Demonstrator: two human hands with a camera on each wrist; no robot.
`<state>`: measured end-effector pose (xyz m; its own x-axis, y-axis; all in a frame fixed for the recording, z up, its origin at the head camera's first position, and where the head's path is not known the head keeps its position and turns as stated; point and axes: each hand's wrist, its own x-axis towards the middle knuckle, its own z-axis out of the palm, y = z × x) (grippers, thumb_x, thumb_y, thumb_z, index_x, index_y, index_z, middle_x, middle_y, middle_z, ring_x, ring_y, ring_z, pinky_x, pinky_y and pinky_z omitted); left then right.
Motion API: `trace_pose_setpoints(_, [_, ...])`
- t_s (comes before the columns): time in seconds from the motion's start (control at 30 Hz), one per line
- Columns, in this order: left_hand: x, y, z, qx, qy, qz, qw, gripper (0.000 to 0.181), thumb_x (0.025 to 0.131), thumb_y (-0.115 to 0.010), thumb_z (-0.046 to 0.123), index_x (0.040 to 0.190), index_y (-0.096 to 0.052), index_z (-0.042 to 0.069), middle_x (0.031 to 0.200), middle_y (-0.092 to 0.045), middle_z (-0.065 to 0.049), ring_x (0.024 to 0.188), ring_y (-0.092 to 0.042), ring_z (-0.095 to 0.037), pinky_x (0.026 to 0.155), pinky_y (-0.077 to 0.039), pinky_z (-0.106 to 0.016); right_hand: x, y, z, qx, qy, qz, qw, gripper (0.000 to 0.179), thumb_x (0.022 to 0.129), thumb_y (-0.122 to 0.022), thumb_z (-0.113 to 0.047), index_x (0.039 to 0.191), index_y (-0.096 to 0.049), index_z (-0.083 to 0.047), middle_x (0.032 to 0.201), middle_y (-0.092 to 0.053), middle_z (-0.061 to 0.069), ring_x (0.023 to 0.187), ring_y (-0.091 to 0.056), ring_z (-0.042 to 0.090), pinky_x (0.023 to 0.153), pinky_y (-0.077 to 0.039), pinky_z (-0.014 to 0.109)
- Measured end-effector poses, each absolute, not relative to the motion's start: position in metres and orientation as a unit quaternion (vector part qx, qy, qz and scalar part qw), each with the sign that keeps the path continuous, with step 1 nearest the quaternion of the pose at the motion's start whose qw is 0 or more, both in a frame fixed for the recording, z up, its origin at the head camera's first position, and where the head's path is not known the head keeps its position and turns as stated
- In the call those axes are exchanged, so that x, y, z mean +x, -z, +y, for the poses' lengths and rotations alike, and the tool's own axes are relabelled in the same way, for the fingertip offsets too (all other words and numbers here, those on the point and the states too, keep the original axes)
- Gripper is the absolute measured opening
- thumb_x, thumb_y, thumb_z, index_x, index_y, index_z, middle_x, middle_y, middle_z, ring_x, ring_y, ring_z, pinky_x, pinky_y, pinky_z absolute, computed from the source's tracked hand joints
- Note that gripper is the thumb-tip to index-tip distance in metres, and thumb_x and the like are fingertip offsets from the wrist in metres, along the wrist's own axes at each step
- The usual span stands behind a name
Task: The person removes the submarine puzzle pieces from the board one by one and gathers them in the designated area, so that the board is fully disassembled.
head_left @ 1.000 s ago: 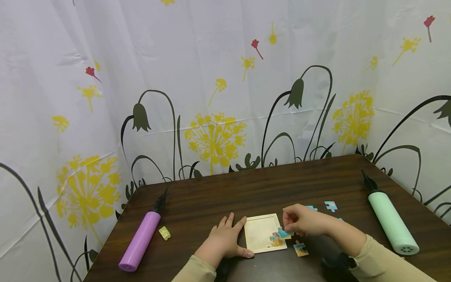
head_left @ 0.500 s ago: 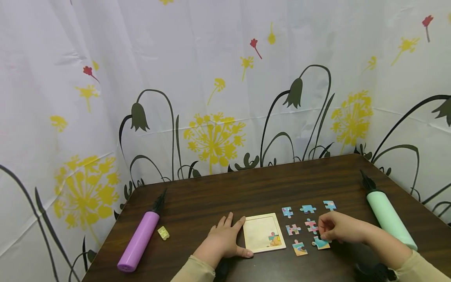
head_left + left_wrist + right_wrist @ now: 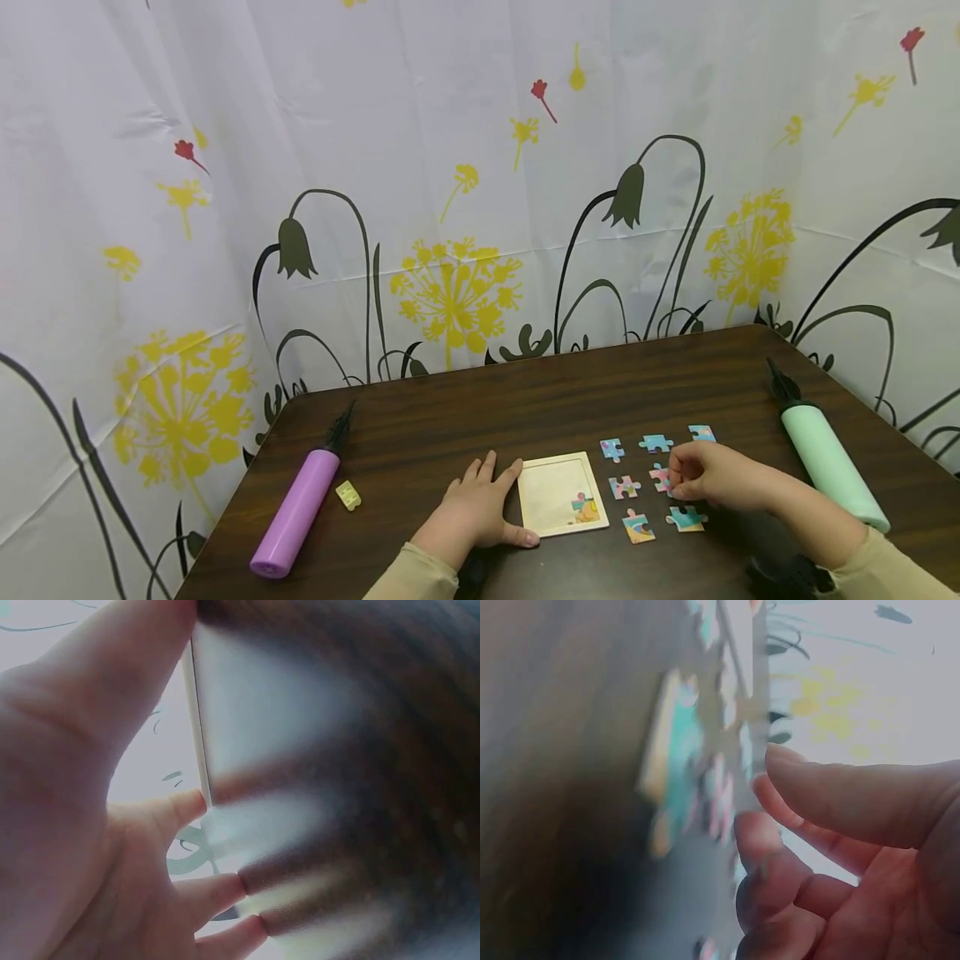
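Observation:
My left hand [image 3: 480, 508] lies with spread fingers against the left side of a square cream puzzle tray [image 3: 551, 475]; the thumb is at its lower left corner. One orange-and-teal puzzle piece [image 3: 585, 508] sits in the tray's lower right corner. My right hand [image 3: 712, 475], fingers loosely bent, is over a pink puzzle piece [image 3: 660, 477] and partly covers it. In the right wrist view, nothing shows between thumb and fingers. A teal puzzle piece [image 3: 686, 518] lies just below this hand, and another with an orange edge [image 3: 637, 527] is to its left.
Several more pieces lie beyond, among them a blue one [image 3: 656, 443] and a pink one [image 3: 624, 487]. A purple hand pump [image 3: 296, 512] and a small yellow block [image 3: 348, 496] are at left. A green pump [image 3: 832, 467] lies at right. A patterned curtain [image 3: 465, 167] hangs behind the table.
My right hand carried the teal piece from over the tray to the right and let it go on the table. It has since moved up to the pink piece. My left hand stayed put.

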<state>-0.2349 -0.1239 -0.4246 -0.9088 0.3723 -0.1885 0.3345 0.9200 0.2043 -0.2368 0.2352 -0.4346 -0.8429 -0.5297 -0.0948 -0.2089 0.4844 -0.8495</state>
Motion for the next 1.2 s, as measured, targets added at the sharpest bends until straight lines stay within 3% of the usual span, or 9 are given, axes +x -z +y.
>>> trace_pose_setpoints(0.2, [-0.236,0.426,-0.124,0.181,-0.085,0.973,0.112,0.107,0.067,-0.079,0.067,0.154,-0.037,0.02,0.156,-0.028,-0.025,0.14,-0.028,-0.047,0.103,-0.033,-0.064,-0.239,0.426,0.202,-0.245,0.438,0.847,0.174,0.013,0.089,-0.072,-0.006,0.085,-0.06,-0.007,0.07,-0.055,0.003,0.053,-0.046,0.012,0.047,-0.042,0.026])
trace_pose_setpoints(0.4, [-0.236,0.429,-0.125,0.182,-0.081,0.973,0.114,0.107,0.067,-0.078,0.068,0.154,-0.037,0.02,0.156,-0.028,-0.024,0.14,-0.029,-0.047,0.104,-0.033,-0.064,-0.242,0.426,0.161,-0.262,0.41,0.855,0.181,0.015,0.086,-0.075,-0.004,0.085,-0.06,-0.009,0.071,-0.06,0.005,0.055,-0.056,0.016,0.049,-0.046,0.029])
trace_pose_setpoints(0.6, [-0.235,0.426,-0.125,0.181,-0.082,0.974,0.112,0.106,0.067,-0.078,0.068,0.154,-0.038,0.02,0.156,-0.028,-0.024,0.14,-0.029,-0.046,0.104,-0.033,-0.063,-0.247,0.433,0.132,-0.276,0.375,0.871,0.159,0.025,0.08,-0.081,-0.004,0.09,-0.06,-0.013,0.07,-0.057,0.001,0.053,-0.051,0.014,0.048,-0.044,0.029])
trace_pose_setpoints(0.8, [-0.235,0.425,-0.125,0.179,-0.081,0.974,0.114,0.106,0.067,-0.078,0.068,0.154,-0.038,0.02,0.156,-0.028,-0.023,0.14,-0.028,-0.045,0.105,-0.032,-0.063,-0.248,0.439,0.121,-0.26,0.358,0.884,0.148,0.037,0.073,-0.086,-0.003,0.095,-0.058,-0.013,0.069,-0.056,0.001,0.058,-0.053,0.017,0.05,-0.042,0.03])
trace_pose_setpoints(1.2, [-0.234,0.425,-0.124,0.18,-0.084,0.974,0.113,0.106,0.067,-0.079,0.067,0.154,-0.038,0.02,0.156,-0.029,-0.024,0.14,-0.028,-0.046,0.104,-0.033,-0.063,-0.244,0.436,0.119,-0.263,0.359,0.885,0.137,0.04,0.071,-0.086,0.0,0.092,-0.055,-0.012,0.074,-0.055,0.003,0.062,-0.051,0.018,0.053,-0.041,0.031])
